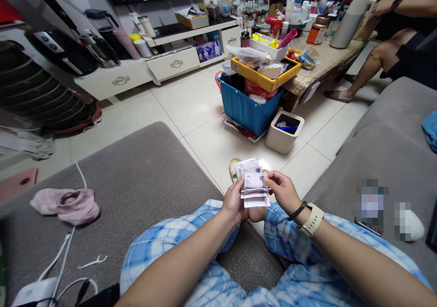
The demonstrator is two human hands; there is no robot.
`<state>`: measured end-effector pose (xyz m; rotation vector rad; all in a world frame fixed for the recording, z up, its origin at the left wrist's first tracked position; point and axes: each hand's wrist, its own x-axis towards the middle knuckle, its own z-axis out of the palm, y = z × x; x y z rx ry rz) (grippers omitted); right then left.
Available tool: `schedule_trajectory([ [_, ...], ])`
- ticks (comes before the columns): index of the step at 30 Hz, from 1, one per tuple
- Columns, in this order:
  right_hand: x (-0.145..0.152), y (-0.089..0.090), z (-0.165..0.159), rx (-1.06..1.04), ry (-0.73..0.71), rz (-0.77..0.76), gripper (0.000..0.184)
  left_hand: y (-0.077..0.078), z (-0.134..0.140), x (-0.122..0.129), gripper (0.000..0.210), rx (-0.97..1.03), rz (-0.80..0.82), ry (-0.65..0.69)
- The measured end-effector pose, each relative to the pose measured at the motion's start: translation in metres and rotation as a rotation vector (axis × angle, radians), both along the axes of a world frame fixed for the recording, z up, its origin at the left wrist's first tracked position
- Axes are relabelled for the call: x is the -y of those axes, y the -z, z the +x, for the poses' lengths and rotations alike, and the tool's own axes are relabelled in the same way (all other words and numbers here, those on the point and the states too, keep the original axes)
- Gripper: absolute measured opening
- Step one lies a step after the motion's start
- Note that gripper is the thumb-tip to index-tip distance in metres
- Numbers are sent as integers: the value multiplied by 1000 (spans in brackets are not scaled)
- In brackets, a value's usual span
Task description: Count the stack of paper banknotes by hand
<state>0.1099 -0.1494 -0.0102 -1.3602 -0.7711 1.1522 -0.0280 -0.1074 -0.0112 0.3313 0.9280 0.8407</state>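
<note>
A fanned bundle of banknotes (254, 181), pale with purple print, is held over my lap in front of my knees. Closed on the bundle's left edge is my left hand (234, 198), its thumb lying on top of the notes. My right hand (282, 189) pinches the right edge of the upper notes between thumb and fingers. Several notes are staggered, some sticking out toward the far side and some toward me. A dark bracelet and a pale watch (312, 220) are on my right wrist.
Grey sofa cushions (136, 175) lie on both sides. A pink cloth item (73, 204), a floss pick (94, 262) and white cables are on the left. Ahead are a bin (284, 136), a blue basket (247, 106) and a cluttered table (344, 58). Another person's leg (372, 65) shows at right.
</note>
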Motion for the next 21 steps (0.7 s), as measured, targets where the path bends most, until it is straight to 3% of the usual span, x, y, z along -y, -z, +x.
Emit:
schedule_trajectory([
  [13,0,-1,0,4,3,5,38,0,0,0,18,-24,-1,-6],
  [17,2,-4,-1,2,-60,21,42,0,0,-2,20,-19,-8,2],
  [21,-6,-14,24,96,-92,55,39,2,-6,-10,21,-43,3,2],
])
